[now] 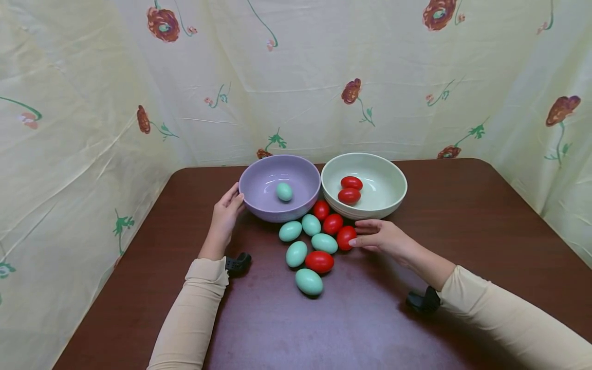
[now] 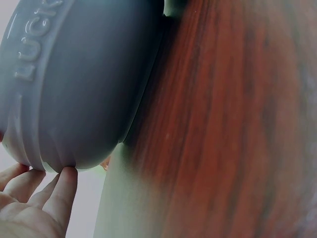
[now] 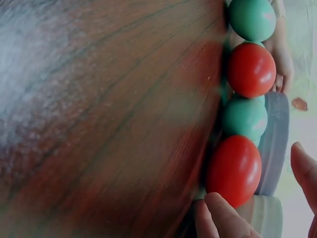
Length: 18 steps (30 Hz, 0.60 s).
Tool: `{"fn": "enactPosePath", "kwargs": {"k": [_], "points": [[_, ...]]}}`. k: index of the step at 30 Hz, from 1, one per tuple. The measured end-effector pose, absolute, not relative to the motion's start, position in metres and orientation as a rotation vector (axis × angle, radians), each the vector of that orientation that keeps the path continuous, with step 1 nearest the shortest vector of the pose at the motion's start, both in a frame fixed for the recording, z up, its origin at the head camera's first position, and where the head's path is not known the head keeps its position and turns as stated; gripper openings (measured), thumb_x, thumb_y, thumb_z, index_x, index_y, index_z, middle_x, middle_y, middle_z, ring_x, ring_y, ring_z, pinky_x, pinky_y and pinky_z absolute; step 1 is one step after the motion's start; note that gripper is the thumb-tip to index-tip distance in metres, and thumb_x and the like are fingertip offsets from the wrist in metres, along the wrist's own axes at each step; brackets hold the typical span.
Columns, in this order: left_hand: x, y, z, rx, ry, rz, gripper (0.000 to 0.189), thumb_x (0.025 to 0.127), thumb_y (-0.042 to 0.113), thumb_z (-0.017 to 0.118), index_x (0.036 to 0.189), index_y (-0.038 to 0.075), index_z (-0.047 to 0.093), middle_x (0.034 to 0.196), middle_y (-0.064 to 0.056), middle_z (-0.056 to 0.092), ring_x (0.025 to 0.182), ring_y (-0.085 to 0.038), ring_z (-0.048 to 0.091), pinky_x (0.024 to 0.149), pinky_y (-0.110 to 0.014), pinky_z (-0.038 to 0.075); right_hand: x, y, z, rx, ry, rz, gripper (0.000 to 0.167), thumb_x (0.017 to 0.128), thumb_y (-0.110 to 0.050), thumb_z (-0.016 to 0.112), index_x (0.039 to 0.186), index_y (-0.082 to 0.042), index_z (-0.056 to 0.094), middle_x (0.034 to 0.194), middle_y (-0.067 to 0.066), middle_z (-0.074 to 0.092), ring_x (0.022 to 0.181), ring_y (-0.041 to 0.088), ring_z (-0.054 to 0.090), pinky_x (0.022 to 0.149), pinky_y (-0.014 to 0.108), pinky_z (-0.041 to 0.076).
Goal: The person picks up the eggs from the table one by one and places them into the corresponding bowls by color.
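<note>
My left hand (image 1: 224,221) touches the left side of a purple bowl (image 1: 255,187). In the left wrist view its fingertips (image 2: 68,173) rest against the bowl's outer wall, near raised lettering. One mint-green egg (image 1: 284,191) lies inside that bowl. My right hand (image 1: 388,239) is at a red egg (image 1: 345,238) on the table, thumb and fingers spread apart. In the right wrist view, fingertips (image 3: 214,201) meet the near end of this egg, while the thumb (image 3: 303,166) stands away from it. Two red eggs (image 1: 349,196) lie in a pale green bowl (image 1: 386,187).
Several mint-green eggs (image 1: 309,282) and more red eggs (image 1: 319,262) lie loosely clustered before the bowls on the dark brown table (image 1: 273,329). Both bowls stand side by side near the back edge. A flowered cloth (image 1: 296,92) hangs behind.
</note>
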<state>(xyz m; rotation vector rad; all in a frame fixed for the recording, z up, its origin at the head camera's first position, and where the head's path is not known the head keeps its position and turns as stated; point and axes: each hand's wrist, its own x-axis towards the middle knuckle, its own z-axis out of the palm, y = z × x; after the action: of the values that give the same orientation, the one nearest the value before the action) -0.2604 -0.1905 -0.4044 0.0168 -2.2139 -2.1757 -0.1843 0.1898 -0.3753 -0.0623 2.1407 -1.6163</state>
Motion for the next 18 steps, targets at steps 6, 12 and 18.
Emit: {"fn": "enactPosePath", "kwargs": {"k": [6, 12, 18], "points": [[-0.261, -0.191, -0.404, 0.025, -2.205, -2.183, 0.054, 0.106, 0.02, 0.047, 0.156, 0.009, 0.031, 0.162, -0.008, 0.032, 0.146, -0.021, 0.038, 0.119, -0.039, 0.036, -0.186, 0.185, -0.374, -0.054, 2.133, -1.605, 0.07, 0.093, -0.019, 0.069, 0.148, 0.008, 0.036, 0.15, 0.029, 0.044, 0.119, 0.02, 0.062, 0.1, 0.033, 0.055], [-0.261, -0.19, -0.404, 0.023, -2.212, -2.182, 0.055, 0.106, 0.021, 0.047, 0.157, 0.01, 0.03, 0.162, -0.008, 0.031, 0.147, -0.02, 0.037, 0.118, -0.039, 0.037, -0.188, 0.18, -0.377, -0.034, 2.163, -1.585, 0.068, 0.092, -0.016, 0.068, 0.148, 0.007, 0.037, 0.148, 0.03, 0.044, 0.118, 0.022, 0.062, 0.1, 0.035, 0.056], [-0.262, -0.191, -0.404, 0.013, -2.21, -2.184, 0.055, 0.106, 0.021, 0.048, 0.157, 0.009, 0.03, 0.163, -0.008, 0.031, 0.147, -0.021, 0.037, 0.118, -0.039, 0.036, -0.189, 0.175, -0.381, -0.043, 2.211, -1.576, 0.069, 0.091, -0.013, 0.07, 0.147, 0.009, 0.037, 0.145, 0.032, 0.047, 0.116, 0.025, 0.063, 0.094, 0.032, 0.058]]}}
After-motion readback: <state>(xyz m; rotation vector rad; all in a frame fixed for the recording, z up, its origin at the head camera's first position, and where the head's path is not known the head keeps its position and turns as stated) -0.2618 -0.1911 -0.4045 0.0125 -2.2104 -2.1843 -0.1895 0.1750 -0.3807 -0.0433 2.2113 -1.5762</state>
